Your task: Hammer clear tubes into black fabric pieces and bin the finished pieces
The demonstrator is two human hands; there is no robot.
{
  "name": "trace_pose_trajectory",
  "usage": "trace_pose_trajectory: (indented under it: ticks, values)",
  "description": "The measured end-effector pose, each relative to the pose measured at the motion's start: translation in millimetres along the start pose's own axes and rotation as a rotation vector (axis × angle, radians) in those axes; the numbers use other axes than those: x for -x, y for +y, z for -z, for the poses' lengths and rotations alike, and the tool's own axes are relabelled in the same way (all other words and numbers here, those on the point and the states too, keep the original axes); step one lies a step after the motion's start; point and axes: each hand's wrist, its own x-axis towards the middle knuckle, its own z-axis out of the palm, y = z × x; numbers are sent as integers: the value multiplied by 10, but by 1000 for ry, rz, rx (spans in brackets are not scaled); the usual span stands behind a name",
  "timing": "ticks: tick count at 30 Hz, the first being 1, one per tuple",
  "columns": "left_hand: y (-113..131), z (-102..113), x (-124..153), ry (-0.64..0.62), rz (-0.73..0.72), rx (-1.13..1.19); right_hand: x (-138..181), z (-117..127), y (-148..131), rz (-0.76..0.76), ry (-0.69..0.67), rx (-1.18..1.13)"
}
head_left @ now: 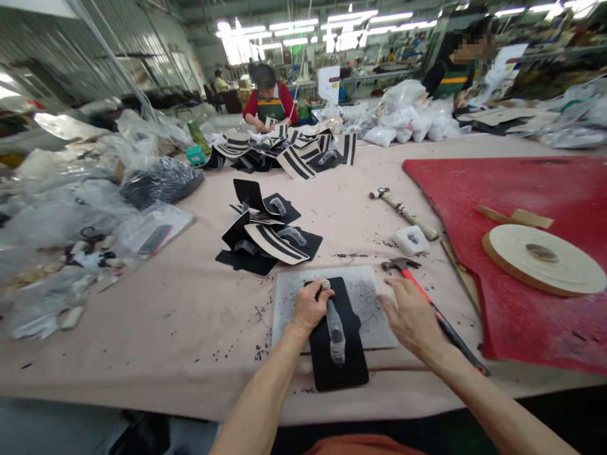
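In my left hand point(310, 308) is a short metal punch point(325, 284), pinched upright near the top end of a plastic-wrapped strap handle point(336, 332). The strap handle lies along a black rectangular panel point(348, 373) with rounded corners, which rests partly over a grey slab point(289, 297). My right hand point(410, 313) hovers past the slab's right side, slightly blurred, thumb and fingers apart and nothing seen between them. Right beside its fingers lies a claw hammer point(446, 328) with an orange and black handle; I cannot tell whether they touch.
Stacked black and cream panels point(275, 237) lie ahead. A second hammer point(403, 212) and a white block point(410, 240) are at right, near a red sheet point(521, 322) bearing a tape roll point(545, 256). Plastic bags point(85, 215) crowd the left. Two people work across the table.
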Motion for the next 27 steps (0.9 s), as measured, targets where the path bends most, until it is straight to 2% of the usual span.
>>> trace_pose_trajectory:
  ticks: [2,3,5,6,7,10,11,12,15,18,20,22,25,27]
  values:
    - [38,15,14,-2,5,7,75,-163,-508,-36,-204,-370]
    - [53,17,15,-3,14,14,109,-254,-731,6,-303,-394]
    - [69,5,-14,3,82,56,167,-429,-1039,26,-381,-217]
    - [68,-3,-51,39,163,134,187,-501,-1117,21,-405,-132]
    - [61,-7,-104,111,268,248,200,-557,-1149,3,-418,-77]
    - [25,41,-305,453,549,615,215,-638,-1083,-18,-432,-81]
    - [15,85,-354,530,578,677,221,-648,-1042,-13,-423,-96]
    - [6,143,-379,550,567,684,233,-660,-1000,-7,-409,-113]
    - [-13,348,-252,388,450,496,299,-723,-885,19,-322,-202]
    - [-48,482,88,247,360,193,366,-790,-749,158,-86,-319]
    - [-83,498,296,218,325,125,372,-784,-650,283,100,-366]
    - [-120,477,419,230,304,142,341,-728,-573,368,218,-386]
    - [-159,438,450,242,303,130,246,-598,-550,409,265,-427]
    - [-169,429,427,226,308,141,160,-509,-607,361,235,-491]
